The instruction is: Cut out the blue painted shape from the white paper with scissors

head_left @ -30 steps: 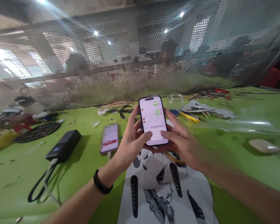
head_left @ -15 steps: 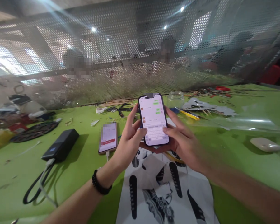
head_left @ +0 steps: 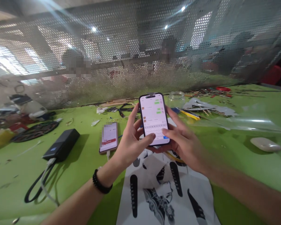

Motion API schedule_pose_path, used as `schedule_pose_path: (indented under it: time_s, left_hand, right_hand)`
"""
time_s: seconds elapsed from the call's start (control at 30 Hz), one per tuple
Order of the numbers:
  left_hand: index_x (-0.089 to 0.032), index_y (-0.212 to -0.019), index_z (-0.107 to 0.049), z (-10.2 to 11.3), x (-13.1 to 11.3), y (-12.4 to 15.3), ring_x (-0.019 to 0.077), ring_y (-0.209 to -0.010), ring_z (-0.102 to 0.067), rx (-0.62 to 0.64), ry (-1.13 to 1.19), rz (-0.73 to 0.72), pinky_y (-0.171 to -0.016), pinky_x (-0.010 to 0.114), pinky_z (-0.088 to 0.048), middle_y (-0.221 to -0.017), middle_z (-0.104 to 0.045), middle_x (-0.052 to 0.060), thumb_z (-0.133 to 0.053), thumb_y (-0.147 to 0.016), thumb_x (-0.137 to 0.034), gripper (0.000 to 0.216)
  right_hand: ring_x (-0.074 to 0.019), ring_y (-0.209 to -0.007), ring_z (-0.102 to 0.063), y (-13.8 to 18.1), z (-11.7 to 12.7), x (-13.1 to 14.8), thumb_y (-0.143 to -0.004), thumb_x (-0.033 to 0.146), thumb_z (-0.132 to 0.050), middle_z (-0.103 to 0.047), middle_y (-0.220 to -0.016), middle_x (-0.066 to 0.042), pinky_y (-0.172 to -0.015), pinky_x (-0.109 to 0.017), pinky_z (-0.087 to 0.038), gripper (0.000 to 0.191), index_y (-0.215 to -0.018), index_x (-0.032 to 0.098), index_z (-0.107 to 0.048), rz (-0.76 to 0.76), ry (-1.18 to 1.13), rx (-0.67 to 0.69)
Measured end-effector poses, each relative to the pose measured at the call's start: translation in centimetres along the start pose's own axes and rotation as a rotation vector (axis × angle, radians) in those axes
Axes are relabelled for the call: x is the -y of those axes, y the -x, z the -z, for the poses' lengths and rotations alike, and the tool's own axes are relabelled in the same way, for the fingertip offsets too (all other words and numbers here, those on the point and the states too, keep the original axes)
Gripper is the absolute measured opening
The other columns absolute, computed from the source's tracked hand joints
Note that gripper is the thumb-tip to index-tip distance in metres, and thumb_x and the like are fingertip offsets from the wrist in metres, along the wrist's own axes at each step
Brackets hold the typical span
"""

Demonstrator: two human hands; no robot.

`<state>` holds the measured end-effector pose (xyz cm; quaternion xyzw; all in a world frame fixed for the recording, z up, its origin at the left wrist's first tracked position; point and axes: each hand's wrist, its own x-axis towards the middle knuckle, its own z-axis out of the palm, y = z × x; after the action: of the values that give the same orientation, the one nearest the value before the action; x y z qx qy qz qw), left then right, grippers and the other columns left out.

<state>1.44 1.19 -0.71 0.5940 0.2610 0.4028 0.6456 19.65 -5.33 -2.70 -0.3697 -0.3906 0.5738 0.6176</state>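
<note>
Both my hands hold a smartphone point(head_left: 154, 117) upright above the green table point(head_left: 84, 162), its lit screen showing a chat with a keyboard. My left hand point(head_left: 131, 140) wraps the phone's left edge, thumb on the lower left of the screen. My right hand point(head_left: 181, 140) cups the right edge from behind, thumb resting on the keyboard's right side. A black bead bracelet point(head_left: 101, 184) sits on my left wrist. Under my hands lies a white sheet point(head_left: 164, 197) printed with black shoe parts.
A second phone point(head_left: 109, 137) lies face up to the left, beside a black power bank point(head_left: 62, 144) with cables. A glass jar point(head_left: 176, 99), sticks and paper scraps sit at the back. A white case point(head_left: 265, 144) lies far right. A perforated metal screen point(head_left: 107, 62) stands behind, people beyond it.
My left thumb shifted across the lower part of the screen and back down. The chat on the screen has changed slightly. The phone stays in both hands at about the same spot.
</note>
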Motion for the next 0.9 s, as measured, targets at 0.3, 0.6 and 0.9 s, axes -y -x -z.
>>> schedule_pose_path:
  time_s: [0.3,0.6,0.9]
  left_hand:
    - [-0.048,-0.186,-0.004,-0.03,-0.39,0.19,0.0454,-0.136,-0.075,0.057,0.066,0.044,-0.082,0.048,-0.079,-0.175,-0.058,0.015,-0.083,-0.098,-0.023,0.121]
    - [-0.047,-0.187,-0.006,-0.27,-0.43,0.26,0.0430,-0.129,-0.078,0.057,0.060,0.038,-0.078,0.045,-0.077,-0.168,-0.065,0.015,-0.084,-0.094,-0.019,0.125]
    - [-0.048,-0.186,-0.009,0.07,-0.33,0.30,0.0401,-0.120,-0.081,0.017,0.043,0.039,-0.077,0.045,-0.077,-0.165,-0.068,0.013,-0.080,-0.098,-0.023,0.116]
  right_hand:
    - [-0.0318,-0.100,-0.089,-0.25,0.49,-0.06,-0.098,0.028,-0.090,-0.084,-0.148,-0.003,-0.067,-0.043,-0.081,0.104,-0.182,0.048,-0.032,0.031,0.087,-0.037]
    - [-0.0314,-0.092,-0.089,-0.32,0.64,-0.05,-0.103,0.033,-0.086,-0.084,-0.148,-0.004,-0.064,-0.046,-0.081,0.094,-0.181,0.048,-0.037,0.038,0.095,-0.077]
    - [-0.0377,-0.118,-0.086,-0.15,0.72,0.13,-0.101,0.029,-0.089,-0.079,-0.157,-0.003,-0.085,-0.057,-0.080,0.106,-0.184,0.050,-0.026,0.026,0.094,0.019]
